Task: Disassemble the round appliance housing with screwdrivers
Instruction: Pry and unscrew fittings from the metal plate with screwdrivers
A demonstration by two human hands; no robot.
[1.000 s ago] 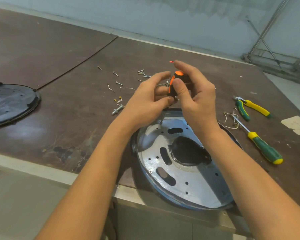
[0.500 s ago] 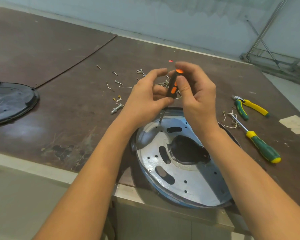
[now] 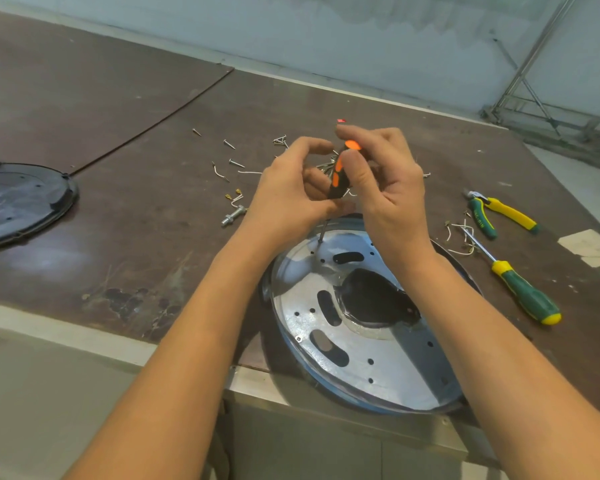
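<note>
1. Both hands hold one black-and-orange screwdriver (image 3: pixel 338 178), upright at centre frame. The right hand (image 3: pixel 392 188) curls fingers and thumb round the top of the handle, and the left hand (image 3: pixel 291 195) pinches its lower end, just above the shaft.
2. Its tip rests on the round metal housing (image 3: pixel 361 341), near the plate's upper left edge. The housing lies at lower centre, right at the near edge of the brown table (image 3: pixel 136 237). I cannot tell whether the tip sits in a screw head.
3. Risk, as I judge it: the shaft leans slightly, so the tip could slip out, skate across the shiny plate or chew the screw head.
4. Risk: neither hand pins the housing down, so hard pressing could spin it or push it off the table edge.
5. Risk: a freed screw could get lost among the loose screws (image 3: pixel 236 163) at upper centre.
6. Writing: the green-handled pliers (image 3: pixel 482 220) at right carry lettering too small to read. The green-and-yellow screwdriver (image 3: pixel 523 296) shows no legible brand.
</note>
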